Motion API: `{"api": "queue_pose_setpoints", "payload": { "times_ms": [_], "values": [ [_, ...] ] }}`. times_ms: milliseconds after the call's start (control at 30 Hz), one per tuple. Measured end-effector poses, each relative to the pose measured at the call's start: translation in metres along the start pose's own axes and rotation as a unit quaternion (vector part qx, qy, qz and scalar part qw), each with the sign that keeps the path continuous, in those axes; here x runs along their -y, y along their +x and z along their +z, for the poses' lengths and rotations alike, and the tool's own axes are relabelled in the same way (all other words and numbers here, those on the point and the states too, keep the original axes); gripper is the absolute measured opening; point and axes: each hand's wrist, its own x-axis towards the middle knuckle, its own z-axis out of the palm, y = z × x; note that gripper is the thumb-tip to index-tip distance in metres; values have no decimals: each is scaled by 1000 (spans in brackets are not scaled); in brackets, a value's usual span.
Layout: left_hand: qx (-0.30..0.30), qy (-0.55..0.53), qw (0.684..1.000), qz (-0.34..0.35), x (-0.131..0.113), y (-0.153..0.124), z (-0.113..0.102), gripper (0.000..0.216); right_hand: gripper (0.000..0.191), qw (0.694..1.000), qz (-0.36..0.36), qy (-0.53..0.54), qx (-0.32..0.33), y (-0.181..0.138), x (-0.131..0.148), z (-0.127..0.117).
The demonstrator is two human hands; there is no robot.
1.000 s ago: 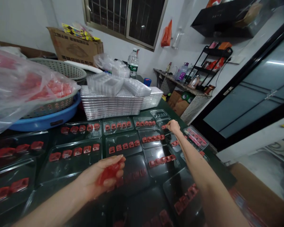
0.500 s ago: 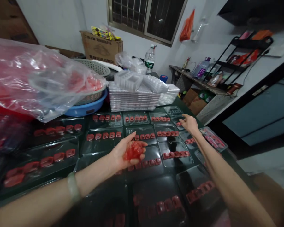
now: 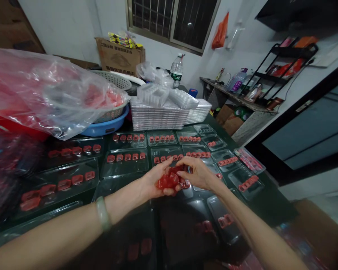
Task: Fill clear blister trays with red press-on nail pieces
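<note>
**Both hands meet over a palmful of red pieces**

A small heap of red pieces (image 3: 168,180) lies in the cupped left hand (image 3: 157,180), held above the middle of the dark table (image 3: 270,210), just over the clear trays (image 3: 124,159) spread across it. The left hand's fingers curl loosely round the heap, cradling rather than clenching it. The right hand (image 3: 195,173) touches the heap from the other side, its fingertips (image 3: 181,173) pinched onto the pieces at the edge of the pile. A pale bangle (image 3: 102,218) sits on the left wrist.

Most trays carry a short row of the same red pieces. Behind them stands a stack of empty clear trays (image 3: 160,118), beside it a blue basin (image 3: 105,126) holding a basket under a plastic bag (image 3: 45,93) of red pieces. A water bottle (image 3: 176,70) and a cardboard box (image 3: 119,56) stand by the wall.
</note>
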Motion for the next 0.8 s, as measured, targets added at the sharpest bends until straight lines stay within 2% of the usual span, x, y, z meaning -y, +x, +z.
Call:
{"api": "queue_pose_setpoints", "payload": {
  "times_ms": [167,300,467,667,800],
  "values": [
    [-68,10,998,15,4,-1,1,32,13,980,80,177,-42,-3,-12,1],
    [-135,65,987,49,6,-2,5,24,18,957,141,252,-24,-5,-19,4],
    [-168,187,963,93,6,-2,9,25,23,950,168,262,3,-5,-20,7],
    [-201,279,931,121,5,-4,15,24,31,948,175,264,29,-6,-14,9],
    [-187,307,924,130,5,-5,13,23,32,937,183,296,24,-5,-18,14]
  ]
}}
